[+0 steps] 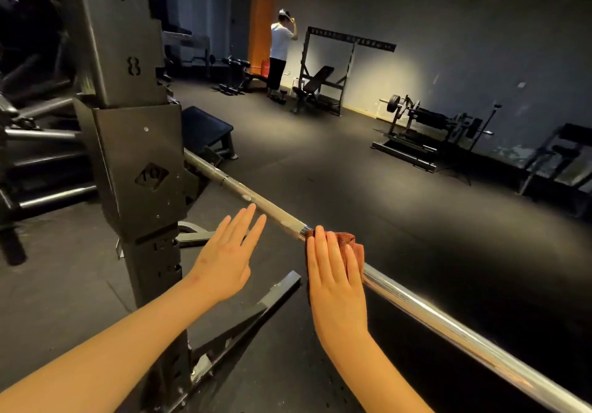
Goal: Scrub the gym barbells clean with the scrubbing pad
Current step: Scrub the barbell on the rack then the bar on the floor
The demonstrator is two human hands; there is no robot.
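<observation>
Two bare forearms reach in from the bottom edge. The left hand (229,252) is spread flat with its fingers straight, holding nothing, just beside the bar; whether a fingertip touches it cannot be told. The right hand (336,271) lies palm-down with straight fingers pressing a reddish-brown scrubbing pad (349,241) onto the barbell (448,323); its thumb is hidden.

Underfoot is a dark rubber floor (320,172), dimly lit, in a gym with grey walls. An orange pillar (261,18) stands at the far side. Near it a person in a white top and dark shorts (278,57) stands with an arm raised. Beside them is an inclined bench (317,81) inside a frame. A plate-loaded machine (416,124) sits against the right wall, and a low flat bench (208,130) stands behind the rack.

A grey rack upright (134,124) on the left has the numerals 7 and 8 cut into it; a diamond-shaped mark lower down is unreadable.

From the rack the barbell runs diagonally to the lower right corner. Its near stretch is bright, mirror-like chrome, while the part beyond the pad is duller with pale specks.
</observation>
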